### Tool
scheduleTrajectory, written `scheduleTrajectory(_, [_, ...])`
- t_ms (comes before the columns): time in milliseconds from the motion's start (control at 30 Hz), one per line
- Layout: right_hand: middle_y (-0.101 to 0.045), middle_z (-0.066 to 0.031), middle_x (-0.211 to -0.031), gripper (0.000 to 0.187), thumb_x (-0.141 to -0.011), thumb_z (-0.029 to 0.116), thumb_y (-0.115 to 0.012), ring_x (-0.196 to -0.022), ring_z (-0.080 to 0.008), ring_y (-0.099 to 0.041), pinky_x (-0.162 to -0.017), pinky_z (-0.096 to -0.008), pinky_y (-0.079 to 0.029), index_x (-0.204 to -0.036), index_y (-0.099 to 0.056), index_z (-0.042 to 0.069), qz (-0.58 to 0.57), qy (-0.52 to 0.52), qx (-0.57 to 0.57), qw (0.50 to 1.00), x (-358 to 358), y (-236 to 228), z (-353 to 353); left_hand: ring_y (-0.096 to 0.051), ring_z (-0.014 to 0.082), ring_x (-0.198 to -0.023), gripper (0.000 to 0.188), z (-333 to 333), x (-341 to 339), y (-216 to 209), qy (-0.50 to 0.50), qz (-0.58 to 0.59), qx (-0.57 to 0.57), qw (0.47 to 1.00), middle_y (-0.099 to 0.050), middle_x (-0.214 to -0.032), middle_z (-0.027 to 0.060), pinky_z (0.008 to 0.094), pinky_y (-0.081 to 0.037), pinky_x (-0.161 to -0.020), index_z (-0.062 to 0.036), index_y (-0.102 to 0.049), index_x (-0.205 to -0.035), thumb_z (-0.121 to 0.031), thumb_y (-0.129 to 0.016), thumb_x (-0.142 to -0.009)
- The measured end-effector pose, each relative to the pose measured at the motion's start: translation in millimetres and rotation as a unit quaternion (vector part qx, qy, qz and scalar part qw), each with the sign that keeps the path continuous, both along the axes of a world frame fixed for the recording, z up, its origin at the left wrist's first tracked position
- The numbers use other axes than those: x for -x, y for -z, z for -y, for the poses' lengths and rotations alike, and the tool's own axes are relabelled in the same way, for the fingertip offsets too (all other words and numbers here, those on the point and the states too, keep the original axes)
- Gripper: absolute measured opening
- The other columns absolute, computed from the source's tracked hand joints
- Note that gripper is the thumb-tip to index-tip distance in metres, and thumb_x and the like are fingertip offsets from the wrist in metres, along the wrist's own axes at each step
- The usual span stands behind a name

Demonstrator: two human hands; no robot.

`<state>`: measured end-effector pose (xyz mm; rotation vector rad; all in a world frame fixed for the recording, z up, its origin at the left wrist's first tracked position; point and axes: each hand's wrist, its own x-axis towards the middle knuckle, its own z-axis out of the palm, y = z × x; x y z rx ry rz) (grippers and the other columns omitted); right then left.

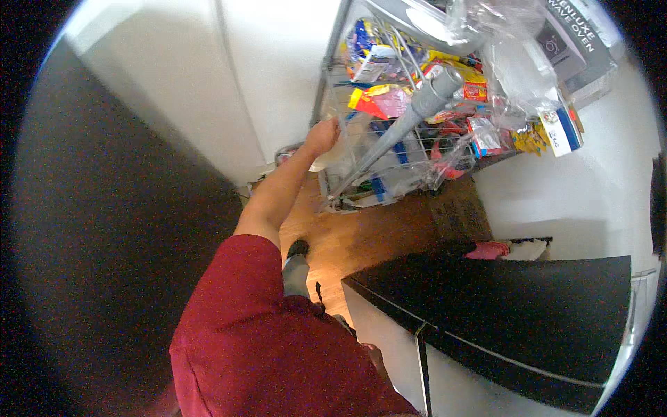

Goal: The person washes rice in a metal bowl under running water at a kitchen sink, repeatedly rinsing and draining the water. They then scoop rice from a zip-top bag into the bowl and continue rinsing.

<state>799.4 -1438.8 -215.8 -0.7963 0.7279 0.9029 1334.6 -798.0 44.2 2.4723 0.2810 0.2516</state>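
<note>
Wire rack, grey-posted point(399, 131): ahead, bearing bright packets point(383, 102), clear plastic point(514, 66). Left hand point(324, 136): at rack's left side, fingers curled, grip unclear; reach slowly, avoiding snags. Right hand point(376, 357): mostly hidden, state untellable. Floor point(375, 236): wood-toned.

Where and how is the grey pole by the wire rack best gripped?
I'd grip the grey pole by its slim shaft, below the thick collar, from the person's side: that narrow, round stretch shows unobstructed in front of the wire rack. Whether it is fixed isn't clear.
</note>
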Motion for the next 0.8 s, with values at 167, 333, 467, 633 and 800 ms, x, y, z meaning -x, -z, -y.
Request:
scheduleTrajectory(167, [-0.06, -0.0092, -0.078, 0.03, -0.093, 0.03, -0.055, -0.066, -0.02, -0.057, -0.059, -0.0334, -0.048, -0.102, -0.062, 0.002, 0.121, -0.27, 0.252, 0.921, -93.7, -8.3, -33.9, -0.065, 0.0425, -0.089, 0.038, 33.9, 127.4, -35.3, -0.111, 0.024, 0.091, 0.989, -0.067, -0.093, 0.0246, 0.0544, -0.05, -0.078, -0.0025, -0.061, -0.105, -0.037, -0.046, -0.098])
scheduleTrajectory(333, [-0.059, -0.0072, -0.092, 0.045, -0.092, 0.044, -0.06, -0.083, -0.023, -0.059, -0.078, -0.0412, -0.052, -0.113, -0.054, 0.004, 0.167, -0.293, 0.023, 0.941, -149.4, -114.3, -161.4, -0.066, 0.0393, -0.091, 0.046, 119.9, 310.9, -68.0, -0.233, 0.083, 0.127, 0.961, -0.067, -0.094, 0.0247, 0.0523, -0.049, -0.082, -0.0017, -0.066, -0.096, -0.038, -0.037, -0.101])
scheduleTrajectory(467, [-0.05, -0.0177, -0.126, 0.064, -0.09, 0.06, -0.055, -0.114, -0.0323, -0.05, -0.098, -0.0499, -0.044, -0.124, -0.049, 0.007, 0.004, -0.282, -0.009, 0.959, -129.8, -179.6, -242.2, -0.066, 0.0447, -0.086, 0.036, 154.9, 466.4, -83.0, -0.192, -0.002, 0.101, 0.976, -0.067, -0.09, 0.0254, 0.0546, -0.053, -0.073, -0.0029, -0.061, -0.097, -0.036, -0.045, -0.098])
scheduleTrajectory(633, [-0.048, -0.0119, -0.14, 0.065, -0.088, 0.063, -0.052, -0.129, -0.0341, -0.043, -0.101, -0.0616, -0.039, -0.134, -0.05, 0.016, -0.019, -0.438, -0.101, 0.893, -54.1, -170.6, -277.2, -0.065, 0.0422, -0.093, 0.042, 185.1, 645.7, -56.9, -0.106, -0.171, 0.108, 0.974, -0.069, -0.096, 0.0214, 0.052, -0.053, -0.08, -0.0059, -0.066, -0.104, -0.042, -0.046, -0.098])
scheduleTrajectory(800, [-0.054, -0.0099, -0.134, 0.063, -0.091, 0.059, -0.049, -0.124, -0.0334, -0.049, -0.105, -0.052, -0.04, -0.137, -0.049, 0.017, -0.069, -0.516, -0.178, 0.835, 79.0, -103.3, -313.9, -0.063, 0.045, -0.089, 0.042, 181.6, 814.7, -33.6, -0.157, -0.167, 0.197, 0.953, -0.066, -0.09, 0.0242, 0.0541, -0.049, -0.077, -0.0079, -0.057, -0.107, -0.047, -0.045, -0.099])
